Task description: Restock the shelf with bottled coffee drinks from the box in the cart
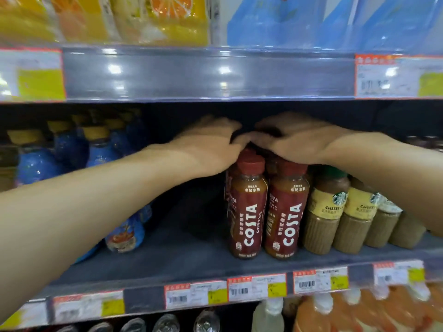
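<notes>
Costa bottles [268,207], centre of frame, upright on shelf [167,259]. Left hand [211,142] and right hand [294,140] spread flat over rear caps, gripping nothing visible. Bare gap left of centre: restocking judged partway.

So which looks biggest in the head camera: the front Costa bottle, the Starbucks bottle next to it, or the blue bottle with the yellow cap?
1. Front Costa bottle, tallest.
2. Starbucks bottle, shorter.
Blue bottle: can't rank it. An arm hides its lower part, and it's blurry.
</notes>
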Available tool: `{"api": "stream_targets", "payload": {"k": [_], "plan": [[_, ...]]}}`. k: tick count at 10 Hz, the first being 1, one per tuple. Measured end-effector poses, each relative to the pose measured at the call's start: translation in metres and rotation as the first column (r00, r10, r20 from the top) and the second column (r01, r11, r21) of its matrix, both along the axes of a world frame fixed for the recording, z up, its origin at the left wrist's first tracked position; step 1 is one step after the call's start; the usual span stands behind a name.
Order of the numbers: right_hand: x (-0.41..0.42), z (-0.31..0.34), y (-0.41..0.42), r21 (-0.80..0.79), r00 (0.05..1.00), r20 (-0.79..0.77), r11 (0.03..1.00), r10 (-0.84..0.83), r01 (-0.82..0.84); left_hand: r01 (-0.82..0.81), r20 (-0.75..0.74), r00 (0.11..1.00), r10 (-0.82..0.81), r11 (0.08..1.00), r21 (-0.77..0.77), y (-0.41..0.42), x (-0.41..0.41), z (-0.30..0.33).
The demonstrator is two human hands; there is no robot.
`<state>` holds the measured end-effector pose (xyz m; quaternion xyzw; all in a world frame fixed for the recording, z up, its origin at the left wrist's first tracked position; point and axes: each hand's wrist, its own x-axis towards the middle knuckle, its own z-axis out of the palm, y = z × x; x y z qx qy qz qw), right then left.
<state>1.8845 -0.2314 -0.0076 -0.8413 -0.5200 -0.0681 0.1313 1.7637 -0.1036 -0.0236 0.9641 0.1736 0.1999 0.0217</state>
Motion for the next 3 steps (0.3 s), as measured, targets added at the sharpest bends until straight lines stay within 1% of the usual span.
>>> {"api": "stream_targets", "payload": {"k": [1,2,3], "plan": [[-0.028,-0.006,-0.007,0.015,0.999,0.001,0.999,-0.051,0.051,-0.024,-0.004,1.000,0.024,1.000,0.016,-0.007,-0.023,-0.004],[-0.052,-0.013,-0.020,0.134,0.998,-0.044,0.990,-0.034,0.040,0.051,0.093,0.994,-0.056,0.997,0.060,-0.019,-0.048,-0.003],[-0.078,-0.023,-0.032,0.224,0.997,-0.074,0.975,0.007,0.010,0.094,0.119,0.987,-0.106,0.990,0.104,-0.031,-0.072,-0.006]]}}
